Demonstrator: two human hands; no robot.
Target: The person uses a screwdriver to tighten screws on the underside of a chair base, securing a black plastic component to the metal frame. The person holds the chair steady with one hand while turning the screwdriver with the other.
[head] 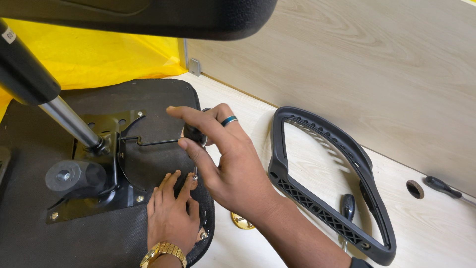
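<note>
Chair seat [99,238], upside down on the pale table [436,238], under both my hands.

The seat fills the left side, its black metal plate [99,164] and silver post [67,119] standing between me and the far edge. A black plastic armrest frame [317,211] lies just right, two screwdrivers [347,206] beyond it. My right hand [228,164] hovers open, fingers spread over the thin lever [153,142]. My left hand [171,216] rests flat, fingertips pinching a small screw [195,174] at the seat's rim.
</note>
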